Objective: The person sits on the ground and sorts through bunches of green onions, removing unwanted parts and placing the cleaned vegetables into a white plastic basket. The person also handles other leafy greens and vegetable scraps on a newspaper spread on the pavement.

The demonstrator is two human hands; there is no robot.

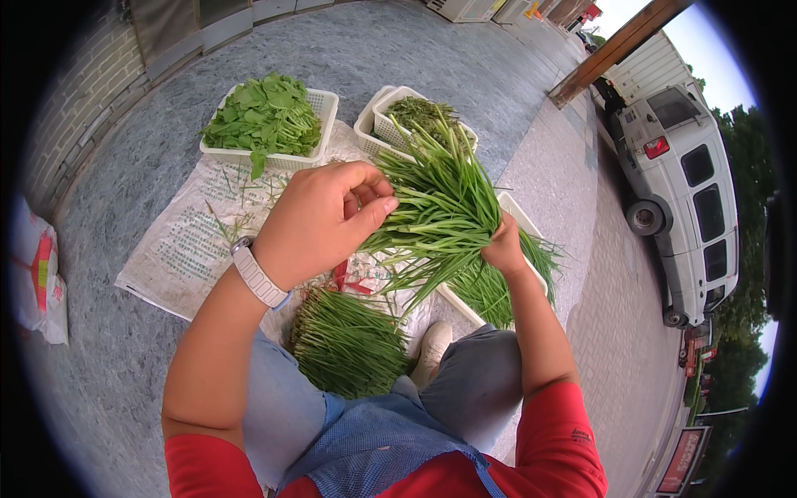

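Note:
My right hand grips a loose bunch of long green chives near its middle. The cut ends fan out to the left, towards my left hand. That hand wears a watch with a pale band. Its thumb and curled fingers meet the stem ends, but whether a stem is pinched between them is hidden. Below, between my knees, a large dense bundle of chives lies on a white woven sack. A red tie lies by its upper end.
A white plastic basket holds leafy greens. Nested white baskets hold trimmed green scraps. To the right, another white basket contains chives. A filled bag stands far left; a white van is parked at right.

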